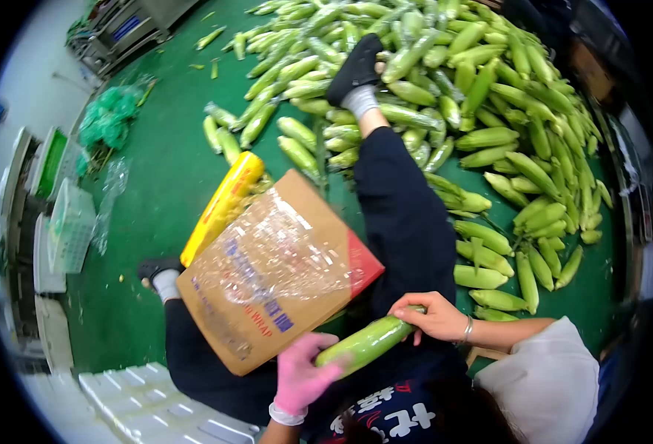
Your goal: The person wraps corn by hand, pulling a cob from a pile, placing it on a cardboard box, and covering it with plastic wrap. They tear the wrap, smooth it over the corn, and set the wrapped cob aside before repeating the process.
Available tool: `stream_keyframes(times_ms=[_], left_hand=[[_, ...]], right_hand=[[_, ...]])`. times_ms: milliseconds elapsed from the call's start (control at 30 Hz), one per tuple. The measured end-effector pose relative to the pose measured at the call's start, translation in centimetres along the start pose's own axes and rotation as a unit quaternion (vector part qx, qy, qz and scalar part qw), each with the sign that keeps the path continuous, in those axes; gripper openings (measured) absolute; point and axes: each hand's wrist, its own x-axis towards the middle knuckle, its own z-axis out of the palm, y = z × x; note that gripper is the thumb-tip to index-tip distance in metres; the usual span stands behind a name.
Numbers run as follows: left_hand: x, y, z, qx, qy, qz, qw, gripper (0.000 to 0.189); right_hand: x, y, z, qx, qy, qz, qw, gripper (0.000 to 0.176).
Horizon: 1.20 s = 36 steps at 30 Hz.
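Observation:
Between my two hands, over my lap, is an ear of corn (371, 342) in green husk with shiny clear film around it. My left hand (304, 371), in a pink glove, grips its lower left end. At the upper right end, the bare fingers of my right hand (433, 317) close around the tip. Just beyond, a cardboard box (215, 296) rests across my legs. Crumpled clear film (289, 248) lies over its top, partly covering the printed letters.
A yellow cling film carton (223, 203) leans at the box's far left side. Husked corn (519, 148) is heaped on the green floor (156, 296) around my outstretched foot, some ears wrapped. At left are green plastic bags (112, 115) and a white basket (73, 226).

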Motion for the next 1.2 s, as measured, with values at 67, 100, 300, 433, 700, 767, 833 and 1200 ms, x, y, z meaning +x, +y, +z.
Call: stream_keyframes(times_ms=[67, 100, 300, 433, 700, 767, 833, 1200], left_hand=[[3.2, 3.0, 0.9, -0.106, 0.116, 0.032, 0.987, 0.01], [5.1, 2.9, 1.5, -0.174, 0.16, 0.073, 0.969, 0.006], [18.7, 4.7, 10.1, -0.394, 0.068, 0.066, 0.914, 0.054], [23.2, 6.9, 6.3, -0.221, 0.049, 0.201, 0.953, 0.057], [11.9, -4.7, -8.8, -0.053, 0.279, 0.015, 0.959, 0.02], [8.2, -5.0, -9.3, 0.028, 0.349, -0.034, 0.936, 0.024], [5.9, -6.2, -10.3, -0.013, 0.371, -0.062, 0.926, 0.025], [4.4, -12.8, -12.2, 0.066, 0.368, 0.019, 0.927, 0.01]], right_hand=[[-1.8, 0.1, -1.3, 0.011, -0.018, 0.004, 1.0, 0.033], [-1.9, 0.1, -2.6, 0.011, -0.063, 0.032, 0.997, 0.035], [3.7, -7.6, -2.2, 0.03, -0.013, 0.004, 0.999, 0.026], [17.6, -18.3, -15.7, 0.059, 0.185, -0.179, 0.964, 0.016], [15.5, -7.6, -31.1, -0.294, 0.526, -0.168, 0.78, 0.071], [13.5, 1.2, -33.7, -0.397, 0.526, 0.151, 0.737, 0.081], [12.3, 5.8, -33.9, -0.326, 0.578, 0.198, 0.722, 0.08], [17.3, 9.5, -37.8, -0.093, 0.644, 0.181, 0.738, 0.081]])
